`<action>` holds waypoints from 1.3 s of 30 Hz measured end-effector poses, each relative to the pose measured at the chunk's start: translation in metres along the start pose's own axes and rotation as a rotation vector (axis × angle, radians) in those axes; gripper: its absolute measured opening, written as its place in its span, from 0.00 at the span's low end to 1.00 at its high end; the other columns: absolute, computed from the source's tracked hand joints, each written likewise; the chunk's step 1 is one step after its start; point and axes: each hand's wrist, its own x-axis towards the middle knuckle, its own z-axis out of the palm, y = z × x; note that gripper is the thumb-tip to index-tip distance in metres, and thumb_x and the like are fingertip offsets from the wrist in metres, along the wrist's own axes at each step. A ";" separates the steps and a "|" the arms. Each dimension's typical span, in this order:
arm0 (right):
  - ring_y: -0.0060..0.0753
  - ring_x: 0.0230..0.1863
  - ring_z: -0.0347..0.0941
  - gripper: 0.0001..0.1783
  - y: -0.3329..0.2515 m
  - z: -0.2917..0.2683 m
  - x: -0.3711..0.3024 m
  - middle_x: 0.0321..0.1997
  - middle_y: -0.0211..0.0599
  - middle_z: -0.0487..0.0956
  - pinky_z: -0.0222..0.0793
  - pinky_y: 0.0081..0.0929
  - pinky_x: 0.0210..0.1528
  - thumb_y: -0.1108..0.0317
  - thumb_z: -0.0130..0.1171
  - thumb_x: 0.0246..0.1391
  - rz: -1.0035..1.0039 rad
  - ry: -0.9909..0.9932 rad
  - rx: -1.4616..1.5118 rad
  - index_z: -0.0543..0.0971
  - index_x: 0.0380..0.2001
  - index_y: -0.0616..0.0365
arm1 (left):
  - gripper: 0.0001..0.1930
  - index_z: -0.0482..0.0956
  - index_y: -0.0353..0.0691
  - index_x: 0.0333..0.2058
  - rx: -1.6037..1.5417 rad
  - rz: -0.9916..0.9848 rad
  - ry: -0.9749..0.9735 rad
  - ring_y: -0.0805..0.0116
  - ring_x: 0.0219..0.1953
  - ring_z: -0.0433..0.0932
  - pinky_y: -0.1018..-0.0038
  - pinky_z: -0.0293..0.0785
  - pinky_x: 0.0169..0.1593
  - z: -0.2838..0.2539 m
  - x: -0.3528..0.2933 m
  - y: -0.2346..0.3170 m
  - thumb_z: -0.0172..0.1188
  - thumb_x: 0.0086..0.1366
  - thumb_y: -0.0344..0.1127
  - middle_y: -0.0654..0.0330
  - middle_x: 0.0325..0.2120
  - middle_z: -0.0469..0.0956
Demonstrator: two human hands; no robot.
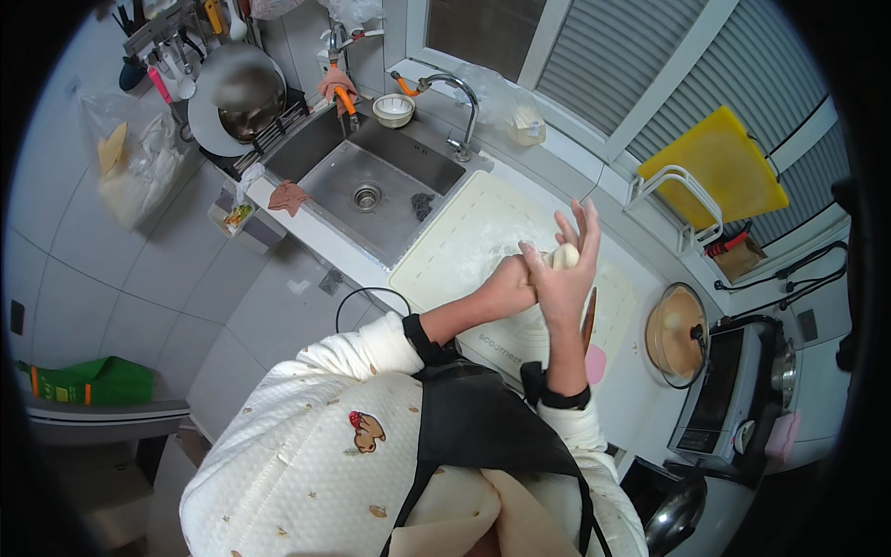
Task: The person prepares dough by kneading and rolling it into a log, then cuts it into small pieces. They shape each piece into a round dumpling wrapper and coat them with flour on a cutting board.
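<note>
Above a floured, cream-coloured board [445,243], both my hands meet. My left hand [509,288] is closed in a fist, pressed against the base of the right thumb; whatever its fingers may hold is hidden. A pale piece of dough [564,256] shows between the thumb and palm of my right hand [568,283], whose other fingers stretch upward. Beside the right wrist, a slim brown wooden stick [589,316] lies on the board, partly hidden by the forearm. Just below it is a pink, flat-ended tool [596,364].
Left of the board is a steel sink [320,186] with a faucet [469,107]. A lidded round bowl [676,325] stands right, near a small oven-like appliance [724,395]. Behind, a white rack [687,200] holds a yellow cutting board [715,167]. A small bowl [393,111] sits behind the sink.
</note>
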 end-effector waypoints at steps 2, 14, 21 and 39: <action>0.47 0.67 0.66 0.51 0.001 0.006 -0.014 0.70 0.52 0.63 0.65 0.41 0.63 0.74 0.73 0.43 -0.004 0.159 0.056 0.58 0.70 0.58 | 0.09 0.78 0.33 0.37 0.196 0.149 0.139 0.51 0.32 0.82 0.63 0.76 0.36 0.012 -0.006 0.013 0.60 0.59 0.30 0.44 0.27 0.81; 0.16 0.26 0.69 0.11 0.009 -0.001 -0.005 0.30 0.30 0.76 0.64 0.17 0.27 0.64 0.58 0.64 0.348 -0.159 0.593 0.77 0.31 0.61 | 0.33 0.67 0.34 0.59 0.289 0.152 -0.054 0.60 0.54 0.74 0.68 0.71 0.55 -0.020 -0.017 0.006 0.67 0.55 0.33 0.51 0.51 0.74; 0.44 0.70 0.61 0.47 -0.015 -0.003 0.003 0.73 0.51 0.59 0.63 0.38 0.64 0.63 0.77 0.41 -0.377 -0.013 -0.392 0.66 0.65 0.58 | 0.19 0.75 0.32 0.48 0.041 0.030 -0.058 0.60 0.44 0.79 0.66 0.74 0.48 -0.008 -0.021 0.033 0.61 0.58 0.29 0.48 0.41 0.80; 0.27 0.28 0.72 0.16 0.003 -0.014 0.013 0.28 0.38 0.77 0.67 0.23 0.32 0.70 0.56 0.63 -0.090 -0.311 0.617 0.70 0.20 0.58 | 0.27 0.73 0.32 0.47 0.141 0.214 -0.144 0.62 0.46 0.78 0.67 0.75 0.49 -0.013 -0.005 0.054 0.71 0.48 0.33 0.54 0.43 0.78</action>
